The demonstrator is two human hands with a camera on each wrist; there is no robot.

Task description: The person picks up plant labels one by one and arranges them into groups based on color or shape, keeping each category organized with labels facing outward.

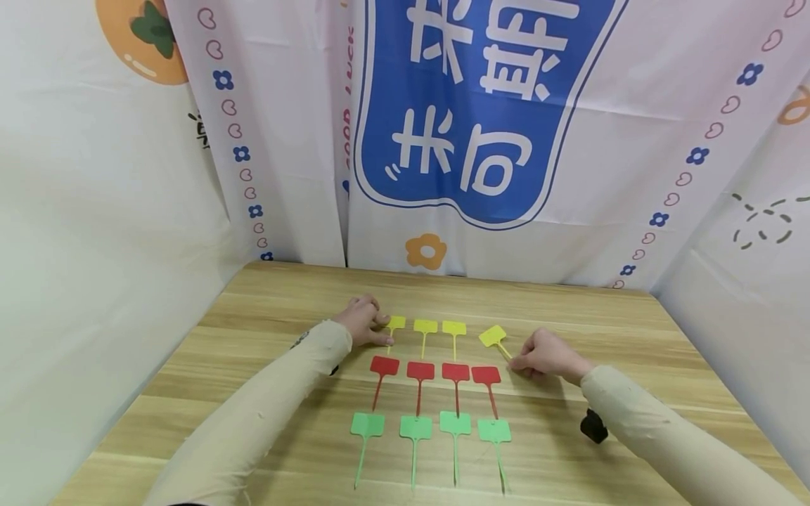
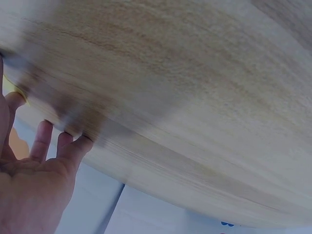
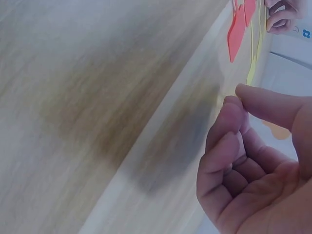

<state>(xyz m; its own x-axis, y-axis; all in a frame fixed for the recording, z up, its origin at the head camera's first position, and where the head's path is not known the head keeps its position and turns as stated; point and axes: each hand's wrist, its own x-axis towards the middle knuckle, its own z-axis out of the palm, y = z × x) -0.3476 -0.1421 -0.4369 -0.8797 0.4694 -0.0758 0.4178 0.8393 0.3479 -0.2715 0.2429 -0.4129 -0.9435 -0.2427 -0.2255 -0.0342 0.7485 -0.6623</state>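
T-shaped plastic plant labels lie in yellow, red and green rows on the wooden table. My right hand [image 1: 549,353] pinches the stem end of the rightmost yellow plant label [image 1: 492,336], which slants away from its row. In the right wrist view, thumb and forefinger of the right hand [image 3: 258,156] meet at their tips. My left hand [image 1: 363,323] rests at the leftmost yellow plant label [image 1: 396,322], its fingers extended around the label's left side. The left wrist view shows fingertips on the table and a sliver of that yellow label [image 2: 9,87], mostly hidden.
Two more yellow labels [image 1: 425,327] lie between the hands. Nearer are the red row [image 1: 420,371] and green row [image 1: 415,427]. The wooden table [image 1: 253,302] ends at a printed cloth [image 1: 304,176] behind, with white cloth walls at both sides.
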